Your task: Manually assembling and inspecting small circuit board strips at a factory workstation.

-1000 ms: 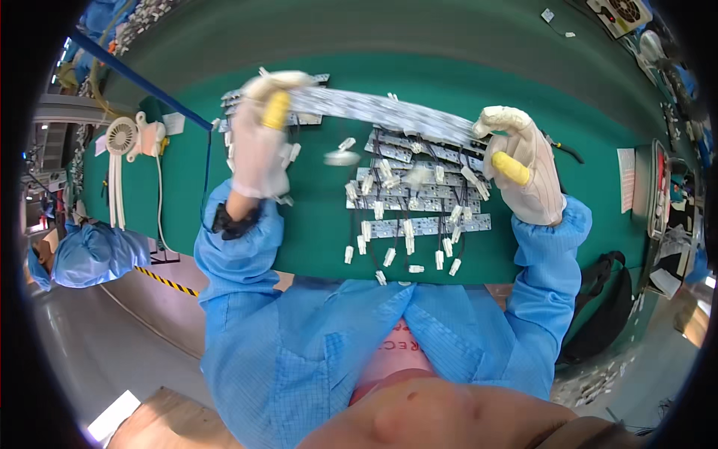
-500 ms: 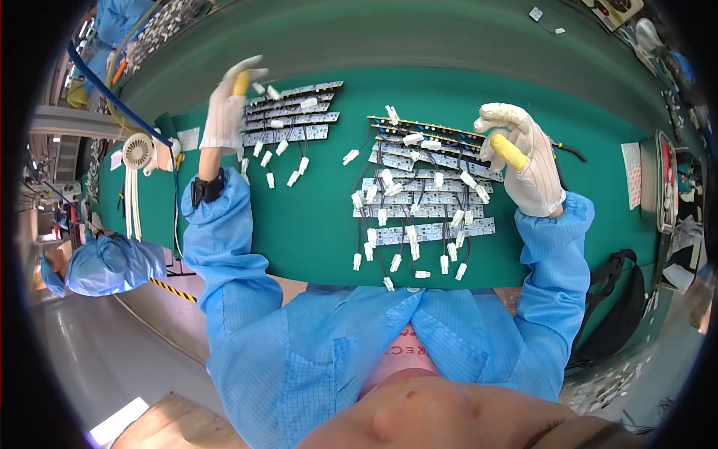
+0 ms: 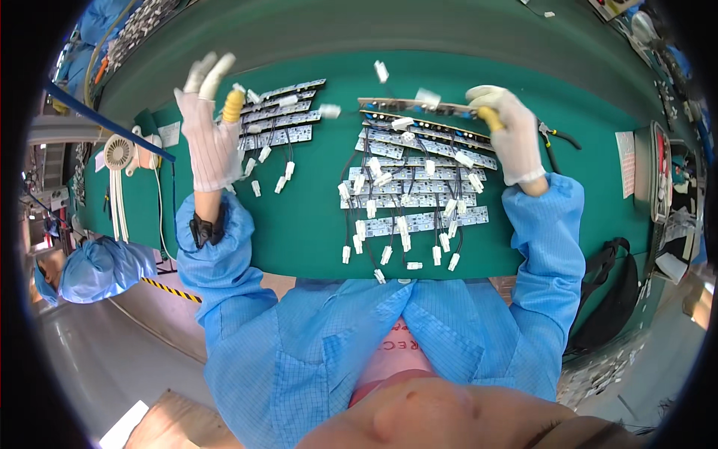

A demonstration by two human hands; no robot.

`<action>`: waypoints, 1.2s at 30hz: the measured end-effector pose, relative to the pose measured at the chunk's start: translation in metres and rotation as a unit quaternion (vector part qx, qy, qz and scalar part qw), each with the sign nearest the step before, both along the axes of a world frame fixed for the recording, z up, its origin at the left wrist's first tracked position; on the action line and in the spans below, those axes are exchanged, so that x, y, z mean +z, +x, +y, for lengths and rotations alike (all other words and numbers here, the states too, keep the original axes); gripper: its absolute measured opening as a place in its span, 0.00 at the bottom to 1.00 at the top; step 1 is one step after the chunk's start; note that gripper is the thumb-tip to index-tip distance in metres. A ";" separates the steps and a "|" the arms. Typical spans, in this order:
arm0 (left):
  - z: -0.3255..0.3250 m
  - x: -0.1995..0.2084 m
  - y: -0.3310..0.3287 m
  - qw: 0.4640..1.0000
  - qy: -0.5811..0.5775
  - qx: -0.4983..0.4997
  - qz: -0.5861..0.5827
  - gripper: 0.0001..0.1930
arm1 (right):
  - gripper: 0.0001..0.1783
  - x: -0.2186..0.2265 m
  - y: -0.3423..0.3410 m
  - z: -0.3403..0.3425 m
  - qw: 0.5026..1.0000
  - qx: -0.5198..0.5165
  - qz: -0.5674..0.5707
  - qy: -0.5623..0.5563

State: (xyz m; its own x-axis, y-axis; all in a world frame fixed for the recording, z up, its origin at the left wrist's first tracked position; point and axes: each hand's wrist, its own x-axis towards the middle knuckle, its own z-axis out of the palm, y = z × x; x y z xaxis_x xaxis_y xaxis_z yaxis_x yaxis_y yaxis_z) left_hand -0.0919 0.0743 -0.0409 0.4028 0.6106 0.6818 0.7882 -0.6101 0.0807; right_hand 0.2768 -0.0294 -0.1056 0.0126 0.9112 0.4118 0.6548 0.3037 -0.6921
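My right hand (image 3: 512, 138), in a white glove with a yellow thumb cover, pinches the right end of a circuit board strip (image 3: 415, 106). The strip is tipped on edge at the far side of a row of boards, its white connectors blurred by motion. Nearer me, several similar boards (image 3: 426, 187) lie overlapping, with dark wires and white plugs hanging toward me. My left hand (image 3: 208, 138), gloved too, is held up with fingers apart and nothing in them. Beside it rests a smaller group of overlapping boards (image 3: 280, 120) with their own plugs.
Green matting (image 3: 299, 232) covers the table. Pliers (image 3: 555, 142) with dark handles lie right of my right hand. At the left stands a small white fan (image 3: 120, 153) near a blue hose (image 3: 105, 116). A black bag (image 3: 609, 307) is at the right edge; another person in blue (image 3: 105, 269) is at the left.
My right hand has taken hold of the farthest board strip and raised it, swinging its plugs. My left hand has turned, spreading its fingers. The view has shifted slightly.
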 end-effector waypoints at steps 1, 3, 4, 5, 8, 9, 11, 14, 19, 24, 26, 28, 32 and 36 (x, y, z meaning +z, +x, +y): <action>-0.008 0.004 0.008 1.000 -0.002 0.011 -0.003 0.19 | 0.07 0.022 -0.013 -0.004 0.999 -0.037 0.023 0.014; -0.025 0.008 0.033 0.950 -0.086 -0.191 -0.230 0.26 | 0.07 0.039 -0.025 -0.013 0.992 -0.078 0.023 0.095; -0.038 -0.008 0.047 0.832 -0.264 -0.298 -0.386 0.32 | 0.08 0.045 -0.031 -0.017 0.986 -0.086 0.027 0.141; -0.046 -0.005 0.053 0.699 -0.440 -0.349 -0.444 0.34 | 0.08 0.050 -0.038 -0.020 0.980 -0.082 -0.007 0.184; -0.058 -0.025 0.062 0.408 -0.604 -0.470 -0.497 0.28 | 0.07 0.044 -0.040 -0.029 0.968 0.050 -0.075 0.233; -0.063 -0.018 0.062 0.473 -0.633 -0.387 -0.476 0.25 | 0.08 0.046 -0.038 -0.029 0.961 0.063 -0.127 0.239; -0.061 -0.034 0.056 0.686 -0.518 -0.359 -0.362 0.19 | 0.10 0.047 -0.035 -0.026 0.951 0.078 -0.179 0.242; -0.061 -0.021 0.058 0.791 -0.403 -0.378 -0.263 0.18 | 0.15 0.046 -0.037 -0.019 0.968 0.030 -0.121 0.217; -0.071 -0.023 0.058 0.773 -0.496 -0.276 -0.284 0.23 | 0.15 0.056 -0.030 -0.037 0.946 0.007 0.264 -0.190; -0.070 -0.027 0.055 0.809 -0.387 -0.302 -0.323 0.23 | 0.11 0.052 -0.029 -0.036 0.949 -0.033 0.271 -0.158; -0.070 -0.023 0.050 0.762 -0.512 -0.250 -0.307 0.29 | 0.12 0.046 -0.024 -0.035 0.962 -0.024 0.235 -0.138; -0.065 -0.032 0.048 0.812 -0.437 -0.267 -0.281 0.29 | 0.14 0.045 -0.024 -0.035 0.973 -0.011 0.198 -0.118; -0.068 -0.040 0.048 0.846 -0.368 -0.256 -0.288 0.27 | 0.21 0.050 -0.024 -0.038 0.899 0.024 0.405 -0.166; -0.070 -0.030 0.051 0.778 -0.458 -0.220 -0.368 0.24 | 0.20 0.054 -0.026 -0.040 0.896 0.049 0.414 -0.154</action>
State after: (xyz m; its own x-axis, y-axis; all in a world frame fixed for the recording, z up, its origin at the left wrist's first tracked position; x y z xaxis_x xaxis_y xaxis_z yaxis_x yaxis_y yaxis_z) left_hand -0.0410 0.0046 -0.0708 0.4171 0.8895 0.1864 0.0528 -0.2285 0.9721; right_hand 0.2508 -0.0698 -0.0512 0.1111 0.9934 0.0278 -0.1419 0.0436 -0.9889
